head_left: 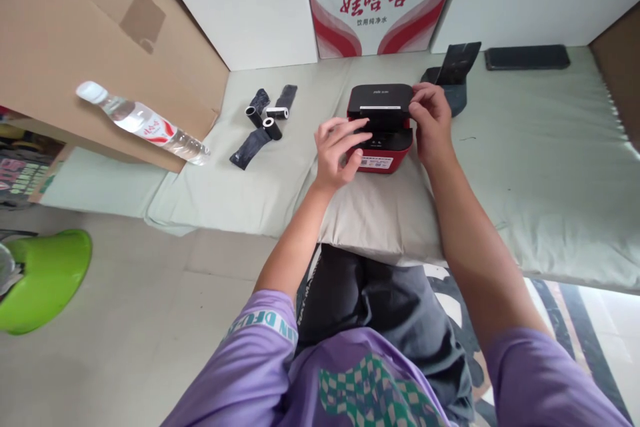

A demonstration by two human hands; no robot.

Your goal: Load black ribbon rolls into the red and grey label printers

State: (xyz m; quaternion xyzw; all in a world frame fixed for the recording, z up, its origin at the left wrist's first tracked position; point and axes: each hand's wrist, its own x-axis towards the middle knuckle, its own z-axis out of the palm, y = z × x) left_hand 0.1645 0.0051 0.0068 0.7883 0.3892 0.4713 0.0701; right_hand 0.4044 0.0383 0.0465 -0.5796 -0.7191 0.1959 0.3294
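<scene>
A small red and black printer [381,97] stands on the pale green cushion in front of me. Its black lid appears raised, with a dark gap below it and a white strip along the lid's front edge. My left hand [339,150] is at its left front corner, fingers apart and reaching over the gap. With curled fingers and thumb, my right hand [433,117] grips the lid's right edge. What lies inside the gap is too dark to make out.
Several small rolls [271,128] with dark wrappers lie to the left. A water bottle [150,125] leans by a cardboard box [100,27]. Behind the right hand is a dark case with its flap up [459,63]. A black phone-like slab [527,57] lies before white boxes [375,13].
</scene>
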